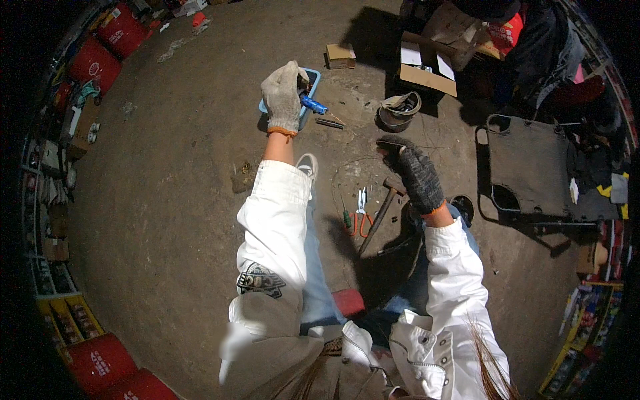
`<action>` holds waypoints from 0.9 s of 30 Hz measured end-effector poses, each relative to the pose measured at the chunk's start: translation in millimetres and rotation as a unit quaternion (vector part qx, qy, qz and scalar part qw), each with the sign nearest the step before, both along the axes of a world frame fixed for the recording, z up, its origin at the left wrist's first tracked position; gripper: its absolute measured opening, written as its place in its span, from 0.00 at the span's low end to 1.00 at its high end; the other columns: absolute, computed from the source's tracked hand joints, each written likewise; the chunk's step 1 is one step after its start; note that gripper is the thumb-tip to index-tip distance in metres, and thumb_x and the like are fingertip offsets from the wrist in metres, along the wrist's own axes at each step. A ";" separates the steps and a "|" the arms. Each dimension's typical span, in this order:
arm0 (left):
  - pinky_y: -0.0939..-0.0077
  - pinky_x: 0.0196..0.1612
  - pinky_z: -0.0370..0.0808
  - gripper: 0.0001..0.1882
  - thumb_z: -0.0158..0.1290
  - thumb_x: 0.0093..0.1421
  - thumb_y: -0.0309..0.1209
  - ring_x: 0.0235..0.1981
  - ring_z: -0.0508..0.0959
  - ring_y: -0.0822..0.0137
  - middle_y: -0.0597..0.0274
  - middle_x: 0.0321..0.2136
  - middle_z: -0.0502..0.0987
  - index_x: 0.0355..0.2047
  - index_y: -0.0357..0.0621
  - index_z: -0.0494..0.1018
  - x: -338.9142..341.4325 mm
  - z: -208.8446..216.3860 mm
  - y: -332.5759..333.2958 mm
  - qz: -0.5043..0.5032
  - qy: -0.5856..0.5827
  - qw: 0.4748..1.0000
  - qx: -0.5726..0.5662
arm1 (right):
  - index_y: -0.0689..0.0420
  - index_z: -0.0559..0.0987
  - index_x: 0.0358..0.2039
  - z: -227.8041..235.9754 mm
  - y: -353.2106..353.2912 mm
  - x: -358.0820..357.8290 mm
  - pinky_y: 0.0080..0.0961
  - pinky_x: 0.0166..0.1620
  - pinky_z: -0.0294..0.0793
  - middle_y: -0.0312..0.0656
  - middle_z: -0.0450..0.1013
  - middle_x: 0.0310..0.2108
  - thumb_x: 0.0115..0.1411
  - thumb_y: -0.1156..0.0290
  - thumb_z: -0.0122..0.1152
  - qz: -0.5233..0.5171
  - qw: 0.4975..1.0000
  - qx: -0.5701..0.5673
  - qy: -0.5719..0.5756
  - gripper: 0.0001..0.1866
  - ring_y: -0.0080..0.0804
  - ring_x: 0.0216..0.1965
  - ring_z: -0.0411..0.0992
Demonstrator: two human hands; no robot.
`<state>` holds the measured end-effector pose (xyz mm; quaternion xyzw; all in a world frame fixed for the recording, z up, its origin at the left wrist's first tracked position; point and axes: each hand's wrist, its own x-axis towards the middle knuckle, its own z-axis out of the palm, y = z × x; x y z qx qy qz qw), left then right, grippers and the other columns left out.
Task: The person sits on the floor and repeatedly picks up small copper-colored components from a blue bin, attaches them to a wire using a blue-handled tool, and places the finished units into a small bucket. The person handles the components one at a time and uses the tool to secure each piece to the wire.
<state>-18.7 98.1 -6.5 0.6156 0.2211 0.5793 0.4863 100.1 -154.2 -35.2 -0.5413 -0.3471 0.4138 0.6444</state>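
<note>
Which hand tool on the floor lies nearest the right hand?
The hammer, its head just below the dark-gloved right hand; the orange-handled pliers and green-handled screwdriver lie farther left.

Bare grey concrete floor [167, 200] carried everything: a small blue plastic tray [312, 83] at upper centre, a wooden-handled hammer [381, 212] and orange-handled pliers [363, 212] mid-frame, a brown cardboard box [340, 56] up top, and red crates [100, 363] lower left.
</note>
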 end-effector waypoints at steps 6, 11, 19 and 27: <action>0.82 0.22 0.61 0.19 0.47 0.62 0.38 0.17 0.66 0.78 0.70 0.15 0.71 0.17 0.43 0.74 6.2 0.7 -6.9 -0.022 -0.029 0.999 -0.003 | 0.61 0.75 0.46 -5.7 5.4 -13.0 0.15 0.31 0.66 0.38 0.75 0.32 0.66 0.58 0.44 -0.006 0.995 -0.100 -0.015 0.21 0.21 0.30 0.69; 0.80 0.27 0.66 0.18 0.45 0.62 0.37 0.21 0.71 0.74 0.65 0.19 0.74 0.19 0.41 0.73 13.4 1.7 -17.2 -0.075 0.028 0.997 -0.022 | 0.60 0.78 0.43 -4.1 10.0 -15.8 0.15 0.27 0.63 0.33 0.73 0.25 0.65 0.59 0.46 -0.016 0.996 -0.078 -0.025 0.19 0.17 0.24 0.64; 0.79 0.22 0.62 0.21 0.43 0.62 0.40 0.15 0.67 0.75 0.67 0.14 0.71 0.16 0.43 0.72 29.5 -5.0 -20.2 -0.055 -0.049 0.995 -0.062 | 0.56 0.79 0.43 -2.8 14.1 -19.3 0.16 0.33 0.64 0.30 0.70 0.24 0.63 0.60 0.52 0.007 0.995 -0.100 -0.004 0.16 0.17 0.28 0.64; 0.79 0.25 0.67 0.16 0.46 0.61 0.37 0.20 0.70 0.72 0.64 0.19 0.72 0.19 0.43 0.69 28.2 -3.6 -22.3 -0.129 -0.114 0.969 -0.178 | 0.61 0.78 0.44 2.6 11.6 -13.9 0.17 0.30 0.62 0.31 0.66 0.23 0.60 0.69 0.54 -0.021 0.990 -0.093 -0.106 0.14 0.19 0.25 0.61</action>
